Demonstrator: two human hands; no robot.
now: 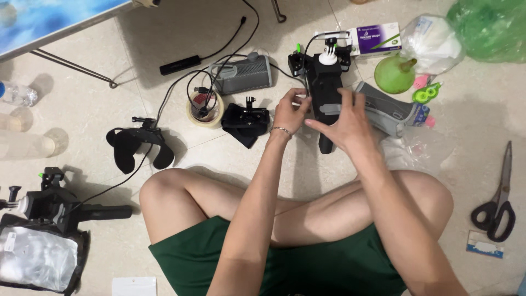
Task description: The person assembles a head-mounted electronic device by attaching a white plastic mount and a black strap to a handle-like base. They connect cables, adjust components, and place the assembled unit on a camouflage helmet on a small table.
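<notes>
Two hands meet over a black handheld device (pixel 324 104) that lies on the tiled floor (pixel 164 44) in front of our crossed legs, its long body pointing away from us and a white knob at its far end. Our right hand (pixel 344 123) is the larger shape in view: it lies across the middle of the device with the fingers loosely spread and slightly bent, the palm covering the device's right flank, so we cannot tell what the thumb presses. Our left hand (pixel 290 111) sits at the device's left edge with the fingertips drawn together, pinching something small there; the thing pinched is too small to make out. A thin bracelet circles that wrist. Just right of the device a grey pouch (pixel 392 112) is partly covered by the right hand. Farther left on the floor lie a grey box (pixel 244 74) with cables, a roll of tape (pixel 205 108), a black mount (pixel 246 118) and a black curved strap piece (pixel 137 143). Black-handled scissors (pixel 496 200) lie well apart to the right. At the lower left a second black device (pixel 52 205) rests on a clear bag, cut off by the frame edge.
</notes>
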